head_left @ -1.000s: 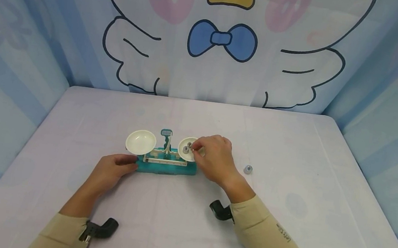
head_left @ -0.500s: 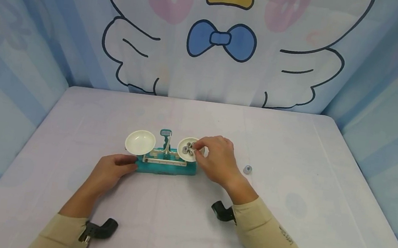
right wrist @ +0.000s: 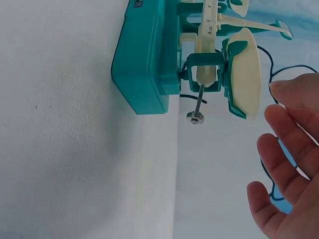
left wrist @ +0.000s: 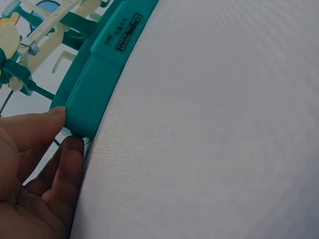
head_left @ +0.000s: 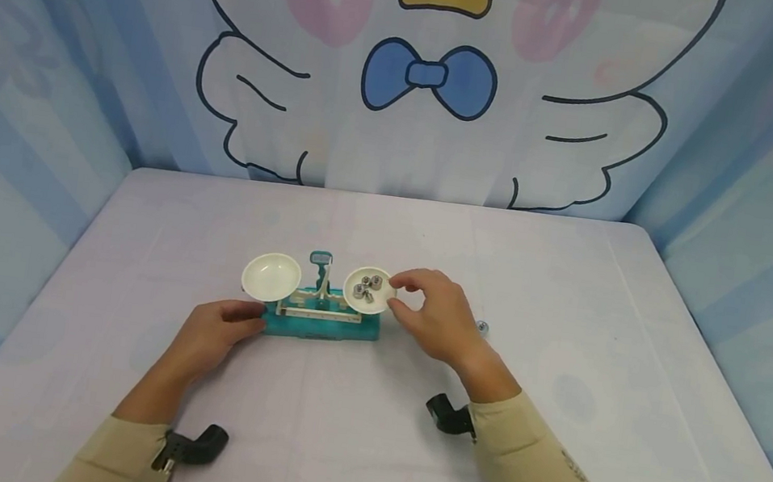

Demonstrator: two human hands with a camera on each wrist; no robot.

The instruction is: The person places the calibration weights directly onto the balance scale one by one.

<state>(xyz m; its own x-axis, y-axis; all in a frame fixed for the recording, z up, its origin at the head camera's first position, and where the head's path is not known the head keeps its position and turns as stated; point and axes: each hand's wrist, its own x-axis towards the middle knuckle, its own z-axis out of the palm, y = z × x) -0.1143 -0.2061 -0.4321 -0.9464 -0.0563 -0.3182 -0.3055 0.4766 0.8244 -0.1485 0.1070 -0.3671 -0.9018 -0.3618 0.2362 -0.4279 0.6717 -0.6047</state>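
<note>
A teal balance scale (head_left: pixel 321 325) with two cream pans stands mid-table. My left hand (head_left: pixel 216 337) holds the left end of its base, thumb and fingers on the corner, as the left wrist view (left wrist: pixel 37 164) also shows. Several small metal weights (head_left: pixel 367 287) sit in the right pan (head_left: pixel 387 303); the left pan (head_left: pixel 271 277) has nothing in it. Just right of the right pan, my right hand (head_left: pixel 438 317) has its thumb and fingers apart, holding nothing. In the right wrist view, its fingers (right wrist: pixel 291 142) are relaxed beside the tilted-looking pan (right wrist: pixel 245 74).
One more metal weight (head_left: pixel 482 328) stands on the table to the right, partly hidden behind my right hand. A pale cloth covers the table (head_left: pixel 303 425). Printed curtains (head_left: pixel 421 148) hang behind it and along both sides.
My right hand has let go of a metal weight in the right pan and drawn back to the right, its fingers parting. My left hand has stayed on the base.
</note>
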